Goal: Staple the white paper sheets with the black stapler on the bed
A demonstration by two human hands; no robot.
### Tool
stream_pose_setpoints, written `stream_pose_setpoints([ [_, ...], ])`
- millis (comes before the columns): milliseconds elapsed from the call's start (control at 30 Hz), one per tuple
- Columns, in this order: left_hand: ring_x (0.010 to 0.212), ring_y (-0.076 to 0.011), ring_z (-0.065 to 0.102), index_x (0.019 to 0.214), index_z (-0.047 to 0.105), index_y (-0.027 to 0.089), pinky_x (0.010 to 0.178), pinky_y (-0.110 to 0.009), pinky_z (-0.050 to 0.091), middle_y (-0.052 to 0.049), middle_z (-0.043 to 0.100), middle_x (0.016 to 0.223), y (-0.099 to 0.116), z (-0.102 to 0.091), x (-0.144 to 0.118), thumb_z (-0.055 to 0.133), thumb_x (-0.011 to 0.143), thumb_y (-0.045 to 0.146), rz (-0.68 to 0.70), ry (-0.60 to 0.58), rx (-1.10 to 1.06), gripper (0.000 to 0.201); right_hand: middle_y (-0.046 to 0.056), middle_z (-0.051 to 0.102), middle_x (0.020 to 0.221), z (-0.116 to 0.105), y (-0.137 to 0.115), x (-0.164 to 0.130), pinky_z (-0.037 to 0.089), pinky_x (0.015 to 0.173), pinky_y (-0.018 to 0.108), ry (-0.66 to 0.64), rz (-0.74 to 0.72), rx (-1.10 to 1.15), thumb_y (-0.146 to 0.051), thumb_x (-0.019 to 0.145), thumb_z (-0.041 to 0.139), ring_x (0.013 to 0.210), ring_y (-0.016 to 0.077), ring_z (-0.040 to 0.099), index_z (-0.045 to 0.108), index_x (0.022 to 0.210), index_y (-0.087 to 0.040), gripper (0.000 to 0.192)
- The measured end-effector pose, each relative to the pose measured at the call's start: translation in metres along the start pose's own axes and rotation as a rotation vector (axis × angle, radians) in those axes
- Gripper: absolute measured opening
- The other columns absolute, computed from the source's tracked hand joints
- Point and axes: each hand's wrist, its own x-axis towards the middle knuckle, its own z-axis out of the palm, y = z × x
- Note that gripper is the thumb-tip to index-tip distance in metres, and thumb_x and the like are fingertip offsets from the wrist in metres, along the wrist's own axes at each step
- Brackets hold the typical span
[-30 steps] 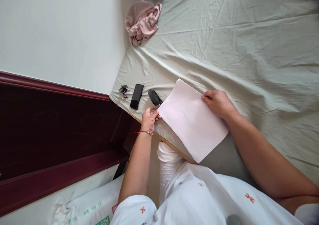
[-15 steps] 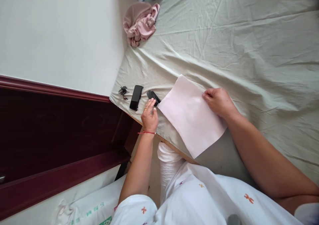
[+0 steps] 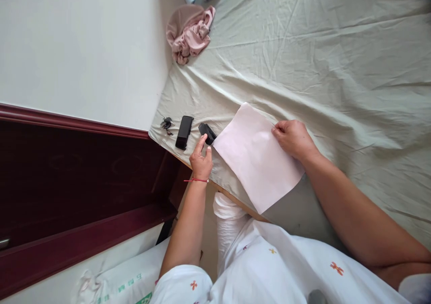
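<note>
We have the paper [image 3: 257,158] flat on the bed [image 3: 336,61] under our right hand [image 3: 292,138], while our left hand [image 3: 201,159], fingers loosely open and empty, touches the ungripped stapler [image 3: 207,132].

Pink cloth [image 3: 190,32] at bed corner; keys [image 3: 166,124] beside black phone [image 3: 184,132].

Matt smooth paper sheet [image 3: 257,156], wrinkled cloth bedsheet [image 3: 319,57], glossy black plastic stapler [image 3: 207,132], polished dark wood [image 3: 77,178].

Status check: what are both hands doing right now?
Left hand open, fingertips at black stapler. Right hand flat on paper sheet, pinning it to the bedsheet. Nothing between hand and stapler.
</note>
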Motion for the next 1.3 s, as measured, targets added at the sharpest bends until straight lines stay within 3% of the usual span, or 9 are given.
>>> stream_pose_setpoints([
  [100, 0.14, -0.0252, 0.065, 0.147, 0.06, 0.02, 0.117, -0.042, 0.053, -0.015, 0.068, 0.148, -0.001, 0.002, -0.003, 0.062, 0.095, 0.02, -0.043, 0.084, -0.013, 0.052, 0.002, 0.059, 0.069, -0.002, -0.002, -0.001, 0.034, 0.065, 0.03, -0.031, 0.02, 0.025, -0.018, 0.09, 0.055, 0.065, 0.0152, 0.046, 0.068, 0.074, -0.018, 0.021],
  [200, 0.139, -0.0248, 0.064, 0.139, 0.066, 0.021, 0.113, -0.041, 0.056, -0.014, 0.068, 0.147, -0.002, 0.002, -0.005, 0.062, 0.092, 0.017, -0.042, 0.172, 0.062, 0.047, 0.002, 0.057, 0.067, -0.003, -0.003, -0.002, 0.034, 0.064, 0.03, -0.046, 0.026, 0.039, -0.017, 0.089, 0.054, 0.064, 0.0148, 0.046, 0.067, 0.071, -0.018, 0.021],
  [333, 0.138, -0.024, 0.065, 0.124, 0.075, 0.021, 0.117, -0.042, 0.053, -0.013, 0.071, 0.142, -0.002, 0.0, -0.005, 0.059, 0.092, 0.014, 0.04, 0.132, 0.122, 0.036, 0.002, 0.058, 0.067, -0.002, -0.003, -0.002, 0.034, 0.065, 0.031, -0.036, 0.028, 0.025, -0.018, 0.089, 0.054, 0.065, 0.0152, 0.047, 0.067, 0.073, -0.019, 0.021],
  [500, 0.138, -0.023, 0.066, 0.126, 0.076, 0.021, 0.123, -0.042, 0.049, -0.011, 0.074, 0.141, 0.002, 0.0, -0.004, 0.057, 0.094, 0.013, 0.119, 0.112, 0.168, 0.038, 0.003, 0.061, 0.069, 0.001, -0.004, -0.003, 0.035, 0.066, 0.031, -0.021, 0.019, 0.015, -0.022, 0.092, 0.054, 0.066, 0.0161, 0.049, 0.067, 0.075, -0.019, 0.022],
  [833, 0.134, -0.0206, 0.069, 0.124, 0.079, 0.021, 0.12, -0.041, 0.052, -0.009, 0.077, 0.136, 0.003, 0.0, -0.003, 0.049, 0.094, 0.008, 0.111, 0.047, 0.18, 0.044, 0.003, 0.061, 0.07, 0.001, -0.003, -0.002, 0.036, 0.068, 0.031, -0.012, 0.002, -0.009, -0.023, 0.093, 0.055, 0.067, 0.0162, 0.049, 0.068, 0.077, -0.019, 0.021],
  [1167, 0.133, -0.0204, 0.07, 0.119, 0.082, 0.023, 0.121, -0.043, 0.051, -0.007, 0.079, 0.131, -0.011, 0.014, -0.009, 0.045, 0.085, 0.003, 0.123, 0.109, 0.205, 0.053, 0.004, 0.063, 0.072, -0.001, -0.006, -0.003, 0.035, 0.066, 0.03, -0.029, 0.001, -0.016, -0.024, 0.094, 0.054, 0.069, 0.0174, 0.051, 0.069, 0.079, -0.02, 0.022],
  [1300, 0.135, -0.0211, 0.069, 0.121, 0.081, 0.024, 0.123, -0.044, 0.049, -0.008, 0.078, 0.134, -0.009, 0.014, -0.009, 0.046, 0.084, 0.002, 0.099, 0.066, 0.204, 0.056, 0.004, 0.062, 0.07, -0.001, -0.005, -0.003, 0.035, 0.066, 0.03, -0.029, -0.007, -0.027, -0.025, 0.095, 0.054, 0.068, 0.0175, 0.05, 0.068, 0.078, -0.02, 0.023],
])
